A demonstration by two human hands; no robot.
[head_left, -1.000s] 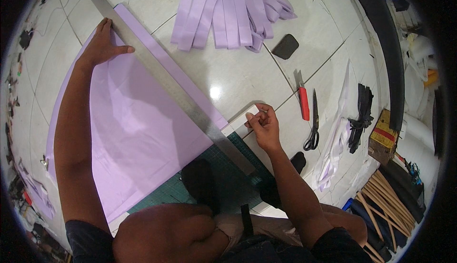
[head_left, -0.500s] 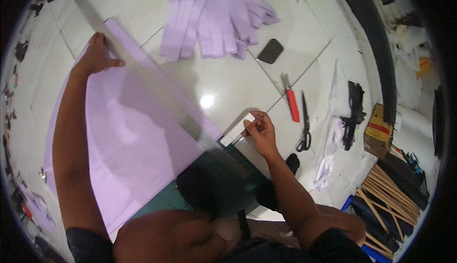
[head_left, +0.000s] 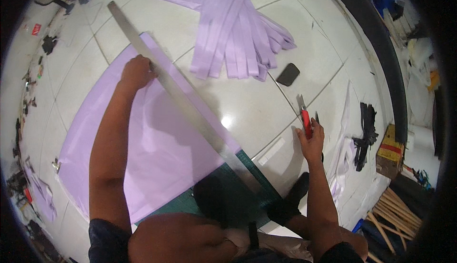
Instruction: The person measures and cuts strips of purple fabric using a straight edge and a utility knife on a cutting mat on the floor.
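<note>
My left hand point(head_left: 138, 73) is closed at the left edge of a long metal ruler point(head_left: 190, 113), pressing it onto lilac fabric point(head_left: 109, 134). The ruler lies diagonally along the fabric's right side; its near end rests on a green cutting mat point(head_left: 216, 180). My right hand point(head_left: 312, 141) reaches over a red utility knife point(head_left: 306, 120) on the floor. Thumb and fingers are apart, on either side of its handle. Scissors point(head_left: 317, 116) lie beside the knife, mostly hidden by that hand. A white rectangular bar point(head_left: 272, 151) lies right of the mat.
Lilac strips point(head_left: 228, 34) are piled at the far side, with a dark rounded rectangular object point(head_left: 288, 74) nearby. Black strips point(head_left: 365, 134) lie at right, near a yellow box point(head_left: 391, 151) and wooden sticks point(head_left: 395, 210). A black roll point(head_left: 385, 53) curves along the right.
My right hand has let go of the white bar, leaving it on the floor, and moved right to the utility knife. My left hand has shifted nearer along the ruler. The view has turned.
</note>
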